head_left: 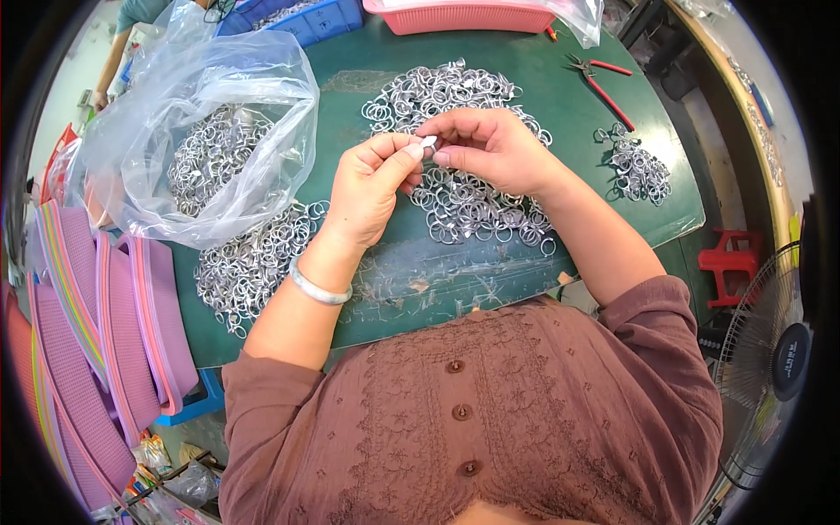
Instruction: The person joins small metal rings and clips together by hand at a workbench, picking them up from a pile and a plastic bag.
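Observation:
Over the middle of the green table, my left hand (376,179) and my right hand (492,150) meet fingertip to fingertip. Both pinch a small silver metal piece (429,143), its exact shape partly covered by the fingers. Just beyond and beneath my hands spreads a heap of silver metal rings (477,206), with small fittings on some of them. Beside my left forearm lies another pile of rings (254,262). More rings fill a clear plastic bag (280,79) behind it. A pale bangle (319,287) circles my left wrist.
Red-handled pliers (604,92) lie at the far right, near a small ring cluster (641,166). A pink basket (468,19) and blue crate (306,26) stand at the back. Purple woven straps or baskets (114,324) crowd the left; a fan (752,359) and red stool (731,267) stand right.

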Tool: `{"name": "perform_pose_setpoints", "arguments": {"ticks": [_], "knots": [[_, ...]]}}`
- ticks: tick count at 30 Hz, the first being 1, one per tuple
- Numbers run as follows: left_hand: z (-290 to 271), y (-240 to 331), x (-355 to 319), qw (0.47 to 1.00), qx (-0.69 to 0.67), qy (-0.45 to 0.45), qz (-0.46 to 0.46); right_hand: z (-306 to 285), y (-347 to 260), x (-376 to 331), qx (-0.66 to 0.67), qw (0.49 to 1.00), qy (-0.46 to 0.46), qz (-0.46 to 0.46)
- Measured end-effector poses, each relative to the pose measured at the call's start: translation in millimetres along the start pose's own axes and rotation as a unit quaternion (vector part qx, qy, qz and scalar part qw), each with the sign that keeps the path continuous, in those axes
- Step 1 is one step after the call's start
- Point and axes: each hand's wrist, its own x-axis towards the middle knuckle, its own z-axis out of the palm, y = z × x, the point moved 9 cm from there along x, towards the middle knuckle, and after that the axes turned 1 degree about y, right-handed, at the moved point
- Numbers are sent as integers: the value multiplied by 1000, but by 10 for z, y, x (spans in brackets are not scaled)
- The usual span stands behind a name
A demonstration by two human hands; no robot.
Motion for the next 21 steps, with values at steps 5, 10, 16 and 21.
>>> {"name": "perform_pose_setpoints", "arguments": {"ticks": [5,10,16,21], "knots": [[0,32,-6,1000,0,16,12,-32,-147,-23,-98,993,46,-54],[1,34,-3,1000,-13,6,22,-16,-284,-37,-205,968,54,-132],[9,69,-19,999,12,19,38,-4,-251,-35,-188,973,45,-123],[31,108,-35,997,31,22,73,-31,-120,-25,-94,991,55,-77]]}}
